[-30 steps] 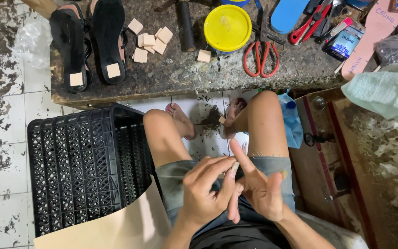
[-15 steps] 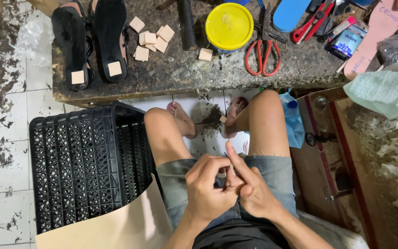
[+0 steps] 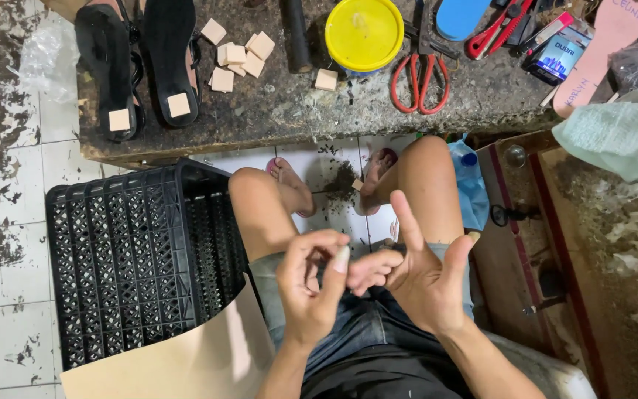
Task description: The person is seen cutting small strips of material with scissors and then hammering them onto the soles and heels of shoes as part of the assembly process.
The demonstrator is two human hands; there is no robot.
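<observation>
Left hand [image 3: 310,284] curls, fingertips pinched on something too small to tell; right hand [image 3: 422,273] spreads open, touching it. Anything pinched could drop into the black crate [image 3: 142,258] at nine o'clock.

Bare arms, denim shorts [image 3: 367,325], pink flip-flops [image 3: 289,185].

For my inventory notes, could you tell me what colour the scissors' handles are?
The scissors have red handles, seen in the head view on the workbench.
</observation>
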